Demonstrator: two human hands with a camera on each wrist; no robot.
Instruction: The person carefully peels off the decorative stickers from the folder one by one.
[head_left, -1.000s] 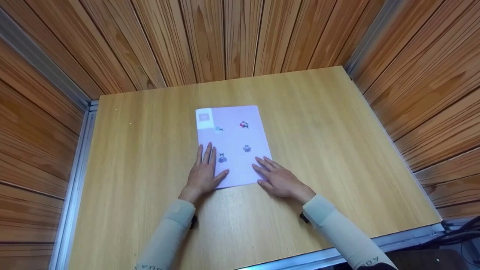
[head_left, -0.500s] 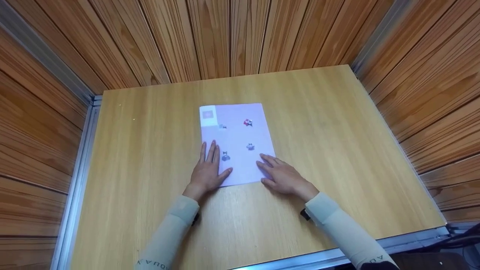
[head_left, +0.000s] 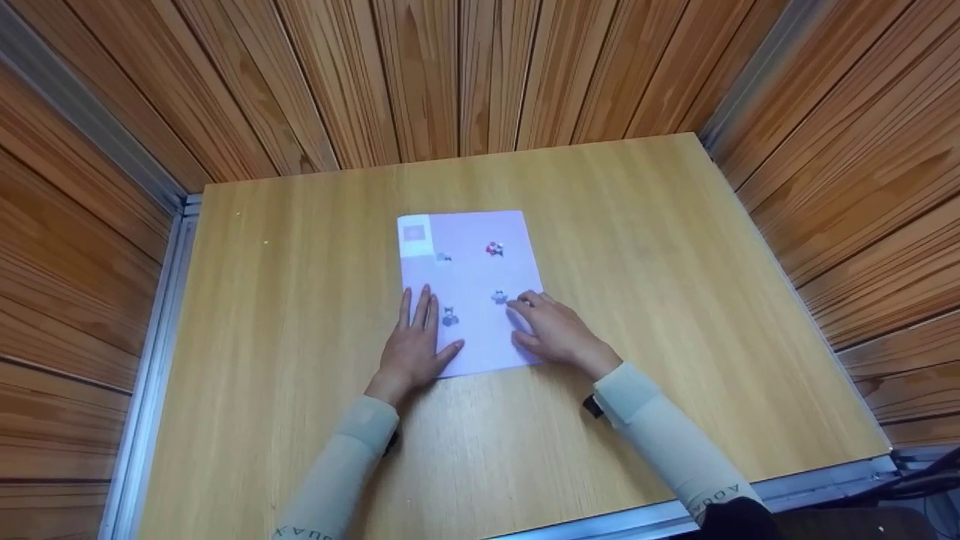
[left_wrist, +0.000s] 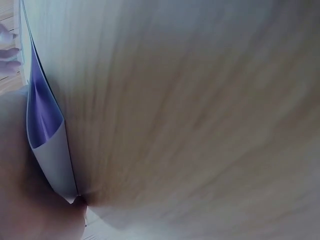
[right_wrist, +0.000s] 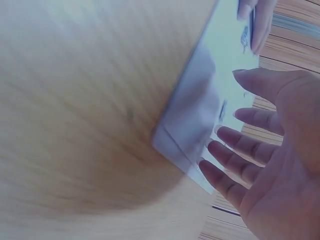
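A thin lilac booklet (head_left: 480,341) with small printed figures and a white corner patch lies at the middle of the table. My left hand (head_left: 409,349) rests flat on its lower left side, fingers straight and thumb spread. Seen from the left wrist, the booklet's near edge (left_wrist: 47,120) gapes a little and shows purple inside, beside the hand (left_wrist: 30,185). My right hand (head_left: 559,330) is over the lower right side, fingers slightly bent. The right wrist view shows that hand (right_wrist: 280,170) with its fingers spread and nothing held, above the booklet's corner (right_wrist: 180,125).
The light wooden table (head_left: 637,240) extends around the booklet. Wood-plank walls (head_left: 487,75) stand behind and on both sides, with metal rails (head_left: 150,360) along the edges. Dark cables (head_left: 915,476) hang by the front right corner.
My right hand has lifted from the booklet's lower right corner and shifted slightly up, its fingers more bent. The left hand stays in place on the booklet.
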